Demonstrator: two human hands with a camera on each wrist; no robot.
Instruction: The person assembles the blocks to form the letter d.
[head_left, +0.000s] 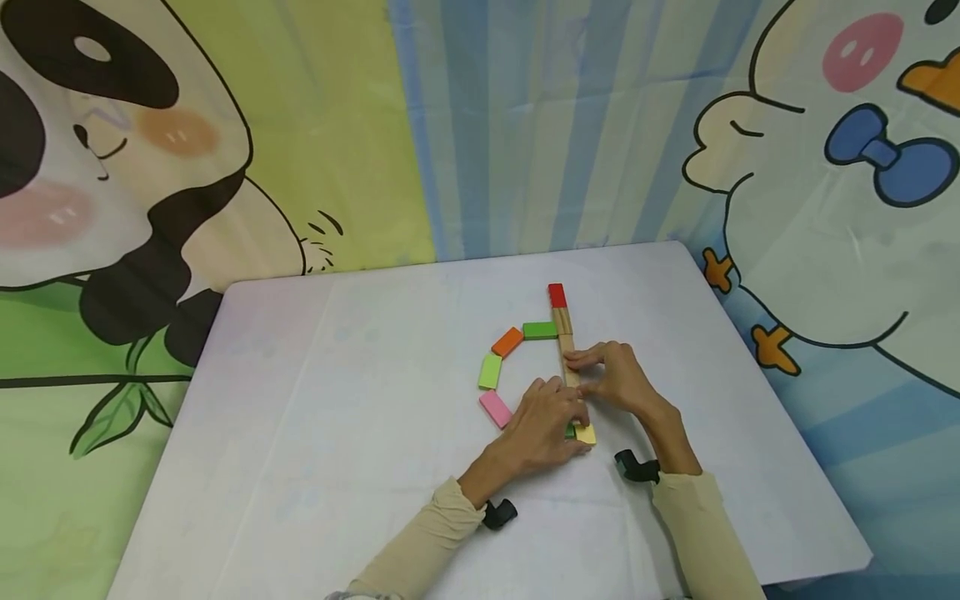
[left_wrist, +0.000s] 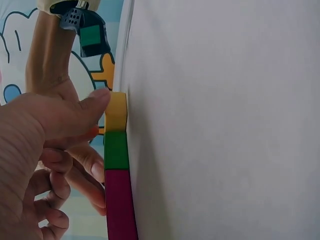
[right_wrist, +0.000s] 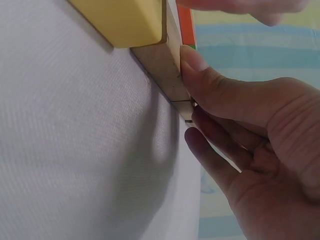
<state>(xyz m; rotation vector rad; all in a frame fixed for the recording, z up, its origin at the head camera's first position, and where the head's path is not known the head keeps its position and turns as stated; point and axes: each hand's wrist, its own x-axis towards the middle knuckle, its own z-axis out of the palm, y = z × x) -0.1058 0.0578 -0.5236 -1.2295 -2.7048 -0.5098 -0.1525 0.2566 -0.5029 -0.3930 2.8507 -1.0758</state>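
A straight row of blocks has a red block at its far end, plain wooden blocks along its middle and a yellow block at its near end. My left hand pinches the yellow block, its thumb at the near end. Beside that block sits a dark green block, partly covered in the head view. From the right, my right hand touches the wooden blocks with thumb and fingertips. A pink block lies close to the left hand.
Left of the row, a light green block, an orange block and a green block continue the curve. Everything lies on a white table. Behind it hangs a cartoon-printed cloth.
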